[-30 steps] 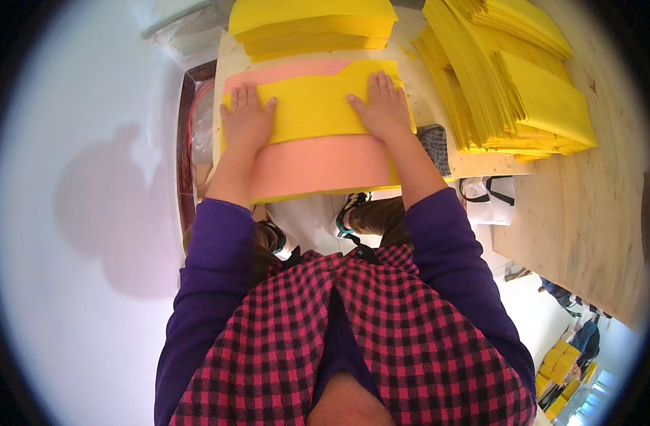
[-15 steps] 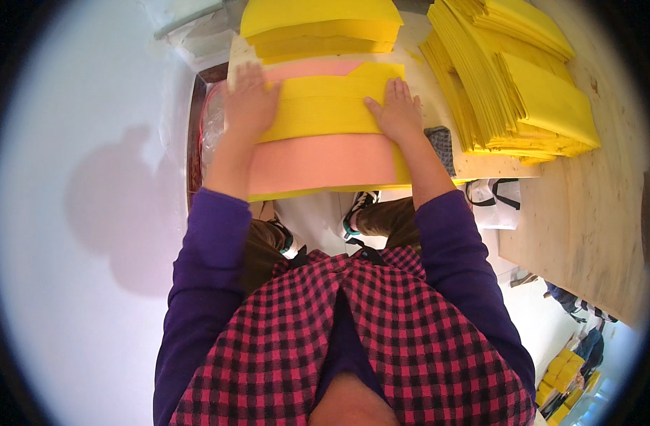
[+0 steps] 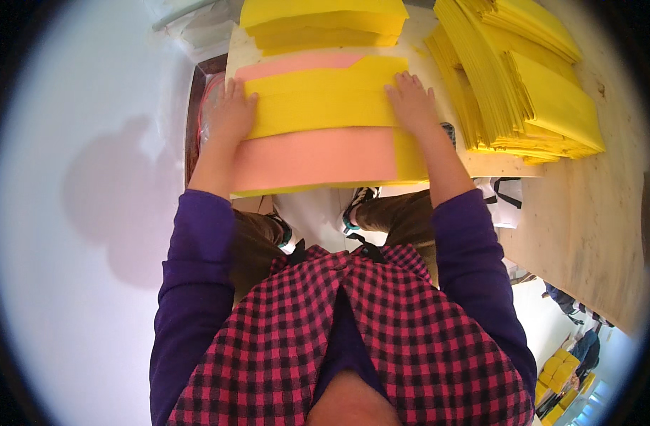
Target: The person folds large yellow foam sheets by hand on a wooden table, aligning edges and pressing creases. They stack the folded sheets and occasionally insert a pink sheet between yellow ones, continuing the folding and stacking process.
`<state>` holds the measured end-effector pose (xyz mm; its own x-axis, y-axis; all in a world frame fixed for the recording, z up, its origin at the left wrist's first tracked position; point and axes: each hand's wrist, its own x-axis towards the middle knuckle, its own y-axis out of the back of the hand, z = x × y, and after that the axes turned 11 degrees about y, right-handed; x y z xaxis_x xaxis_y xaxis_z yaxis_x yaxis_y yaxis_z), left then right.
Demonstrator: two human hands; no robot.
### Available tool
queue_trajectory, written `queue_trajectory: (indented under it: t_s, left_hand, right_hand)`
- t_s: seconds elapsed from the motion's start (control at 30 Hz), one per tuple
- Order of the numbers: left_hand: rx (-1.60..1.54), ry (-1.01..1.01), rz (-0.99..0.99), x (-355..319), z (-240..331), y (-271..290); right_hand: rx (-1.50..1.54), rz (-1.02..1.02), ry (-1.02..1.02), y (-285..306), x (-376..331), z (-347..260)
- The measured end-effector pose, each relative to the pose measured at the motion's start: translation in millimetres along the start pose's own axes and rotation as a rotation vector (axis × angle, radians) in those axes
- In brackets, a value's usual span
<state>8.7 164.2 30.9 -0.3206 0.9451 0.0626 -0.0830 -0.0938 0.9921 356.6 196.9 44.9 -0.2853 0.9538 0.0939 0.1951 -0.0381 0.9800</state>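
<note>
A folded yellow sheet (image 3: 323, 103), felt-like in look, lies across the table in front of me. Pink sheet (image 3: 314, 156) shows along its near side, and a strip of pink also shows at its far left edge. My left hand (image 3: 230, 110) rests on the left end of the yellow fold, fingers stretched out. On the right end lies my right hand (image 3: 412, 103), palm down with its fingers spread. Neither hand grips anything. More yellow sheet shows beneath the pink one at the near and right edges.
Beyond the fold stands a stack of yellow sheets (image 3: 321, 25). A taller pile of folded yellow pieces (image 3: 509, 85) sits on the right of the wooden table (image 3: 587, 206). A white wall (image 3: 69, 284) borders the left; a white bag (image 3: 506, 202) with black handles is below the table edge.
My hands have moved a little apart, toward the two ends of the yellow fold. The right hand now covers most of the dark grey patch beside it.
</note>
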Motion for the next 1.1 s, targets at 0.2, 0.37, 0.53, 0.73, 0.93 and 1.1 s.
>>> queue_trajectory:
  t_s: [0.2,0.37,0.53,0.73,0.93,1.1]
  left_hand:
    - [-0.089,0.027,0.086,-4,-25,7]
    - [-0.198,0.026,0.103,-19,-33,11]
    - [-0.294,0.006,0.123,-35,-38,15]
    - [-0.611,-0.058,0.261,-56,-35,30]
    - [-1.477,0.002,-0.246,-101,6,65]
    - [-2.237,0.358,-0.773,-135,42,106]
  right_hand:
    - [0.085,0.177,0.181,15,35,30]
    - [0.112,-0.107,0.180,24,64,36]
    - [0.180,-0.265,0.186,33,78,42]
    - [0.197,-0.131,0.357,69,72,29]
    - [-0.006,0.328,0.577,146,11,-34]
    - [-0.249,0.578,0.931,180,-71,-78]
